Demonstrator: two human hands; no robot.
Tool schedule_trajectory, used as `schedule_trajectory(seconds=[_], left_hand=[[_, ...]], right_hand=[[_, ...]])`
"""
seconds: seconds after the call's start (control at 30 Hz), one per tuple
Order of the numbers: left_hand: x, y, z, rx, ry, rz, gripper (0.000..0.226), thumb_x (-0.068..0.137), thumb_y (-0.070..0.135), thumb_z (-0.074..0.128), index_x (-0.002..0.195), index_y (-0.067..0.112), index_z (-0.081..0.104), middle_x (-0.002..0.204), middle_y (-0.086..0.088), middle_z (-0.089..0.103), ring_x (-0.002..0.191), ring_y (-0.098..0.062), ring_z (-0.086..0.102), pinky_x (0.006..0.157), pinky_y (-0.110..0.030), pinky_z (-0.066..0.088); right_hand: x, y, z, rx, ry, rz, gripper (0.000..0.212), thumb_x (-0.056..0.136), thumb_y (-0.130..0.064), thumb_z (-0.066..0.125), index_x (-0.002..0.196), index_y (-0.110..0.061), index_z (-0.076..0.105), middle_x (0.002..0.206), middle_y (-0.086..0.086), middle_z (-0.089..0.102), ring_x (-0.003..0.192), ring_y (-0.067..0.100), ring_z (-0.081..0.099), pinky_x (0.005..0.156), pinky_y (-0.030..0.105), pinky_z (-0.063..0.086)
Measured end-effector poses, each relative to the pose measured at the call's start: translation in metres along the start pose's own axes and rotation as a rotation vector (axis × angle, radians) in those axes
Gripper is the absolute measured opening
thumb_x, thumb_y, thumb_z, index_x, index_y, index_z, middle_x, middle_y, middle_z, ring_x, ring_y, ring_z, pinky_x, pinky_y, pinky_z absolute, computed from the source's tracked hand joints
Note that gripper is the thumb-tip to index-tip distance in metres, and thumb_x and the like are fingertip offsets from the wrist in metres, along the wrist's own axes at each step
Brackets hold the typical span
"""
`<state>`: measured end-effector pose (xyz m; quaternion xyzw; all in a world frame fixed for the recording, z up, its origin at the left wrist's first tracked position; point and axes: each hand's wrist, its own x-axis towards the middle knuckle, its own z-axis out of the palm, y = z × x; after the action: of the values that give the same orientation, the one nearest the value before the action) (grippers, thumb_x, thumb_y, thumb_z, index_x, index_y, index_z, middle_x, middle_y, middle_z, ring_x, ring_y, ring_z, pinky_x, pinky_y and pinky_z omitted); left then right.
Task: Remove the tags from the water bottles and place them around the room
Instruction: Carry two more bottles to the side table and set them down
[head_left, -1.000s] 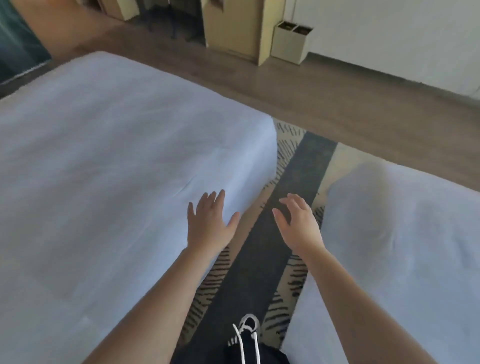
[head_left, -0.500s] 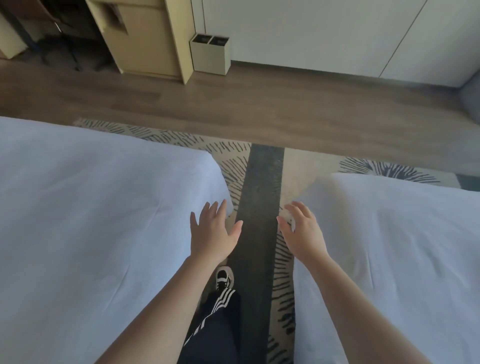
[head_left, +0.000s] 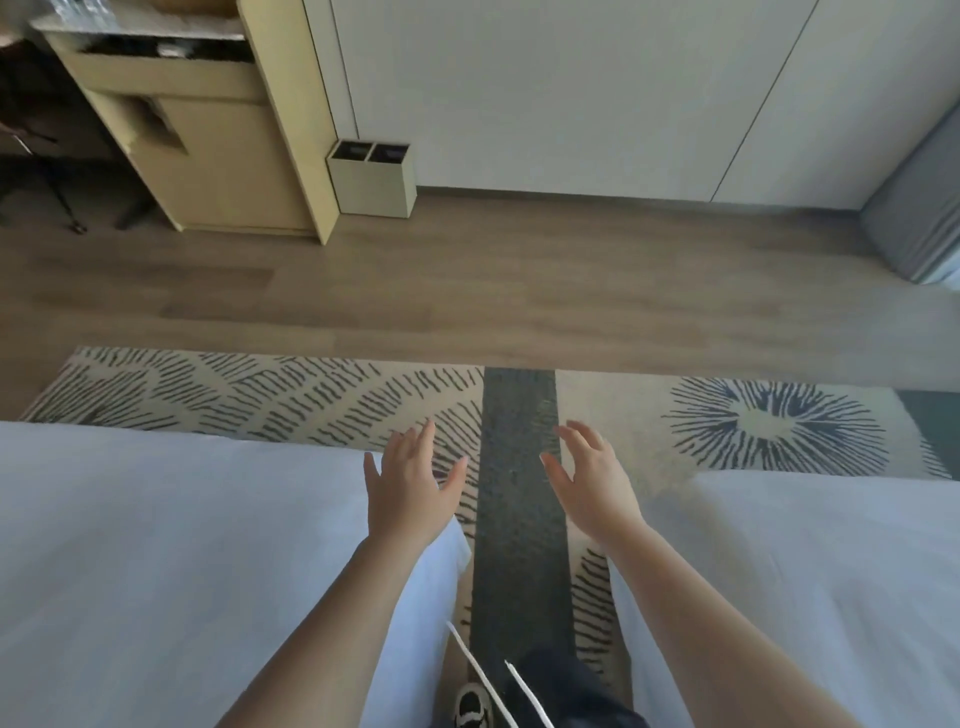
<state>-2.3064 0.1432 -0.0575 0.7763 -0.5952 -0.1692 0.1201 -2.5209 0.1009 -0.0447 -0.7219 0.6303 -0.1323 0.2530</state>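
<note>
No bottles show plainly — perhaps the blurred clear shapes on the desk (head_left: 140, 31) far left — and the left hand (head_left: 408, 488) and right hand (head_left: 592, 480) hover empty, fingers spread, between two beds (head_left: 156, 545), likely for balance while walking.

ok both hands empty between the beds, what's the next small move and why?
Probably keep walking forward toward the cabinet. Left hand and right hand are open and hold nothing, no bottle lies on either bed, and what look like clear bottles stand on the cabinet's top.
</note>
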Motion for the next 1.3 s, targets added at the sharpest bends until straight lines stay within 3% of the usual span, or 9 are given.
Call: schedule_trajectory(seconds=[0.23,0.4,0.53,0.73,1.03,1.3], left_hand=[[0.121,-0.013,-0.003,-0.042,0.055,-0.080,0.067,0.095,0.055,0.040,0.151,0.020,0.027,0.156,-0.002,0.033,0.147,-0.021,0.020,0.118,-0.055,0.009],[0.236,-0.020,-0.009,-0.030,0.073,-0.183,0.069,0.096,0.059,0.035,0.153,0.024,0.021,0.159,-0.001,0.027,0.149,-0.019,0.014,0.119,-0.052,0.005],[0.331,-0.015,-0.031,-0.029,0.100,-0.306,0.069,0.096,0.060,0.032,0.154,0.025,0.018,0.160,0.002,0.025,0.149,-0.018,0.014,0.120,-0.052,0.004],[0.432,-0.027,-0.077,-0.016,0.217,-0.418,0.072,0.095,0.062,0.030,0.153,0.022,0.021,0.159,-0.001,0.027,0.148,-0.020,0.018,0.120,-0.052,0.008],[0.512,-0.106,-0.120,-0.016,0.270,-0.622,0.072,0.094,0.062,0.028,0.153,0.023,0.018,0.160,-0.002,0.026,0.149,-0.020,0.016,0.119,-0.053,0.007],[0.610,-0.230,-0.181,-0.022,0.327,-0.681,0.071,0.095,0.061,0.031,0.154,0.023,0.017,0.160,-0.005,0.024,0.149,-0.020,0.015,0.119,-0.052,0.008]], right_hand=[[0.141,-0.020,0.007,0.006,-0.032,-0.072,0.049,0.097,-0.039,0.048,0.140,-0.016,0.046,0.150,0.002,0.038,0.136,0.023,0.036,0.107,0.040,0.038],[0.279,-0.037,0.009,-0.012,-0.067,-0.162,0.047,0.097,-0.038,0.047,0.139,-0.017,0.046,0.150,0.003,0.037,0.137,0.023,0.033,0.108,0.040,0.036],[0.392,-0.063,-0.001,-0.057,-0.169,-0.252,0.047,0.098,-0.039,0.045,0.140,-0.018,0.046,0.151,0.002,0.036,0.139,0.022,0.032,0.109,0.038,0.035],[0.517,-0.123,-0.010,-0.057,-0.184,-0.399,0.047,0.097,-0.039,0.046,0.138,-0.016,0.048,0.149,0.002,0.039,0.135,0.022,0.037,0.104,0.036,0.038],[0.625,-0.232,0.047,-0.024,-0.292,-0.568,0.045,0.097,-0.035,0.048,0.138,-0.015,0.048,0.148,0.002,0.039,0.135,0.022,0.036,0.105,0.033,0.035],[0.722,-0.364,0.140,0.002,-0.327,-0.658,0.043,0.095,-0.031,0.052,0.135,-0.014,0.051,0.145,0.003,0.043,0.132,0.025,0.041,0.103,0.031,0.036]])
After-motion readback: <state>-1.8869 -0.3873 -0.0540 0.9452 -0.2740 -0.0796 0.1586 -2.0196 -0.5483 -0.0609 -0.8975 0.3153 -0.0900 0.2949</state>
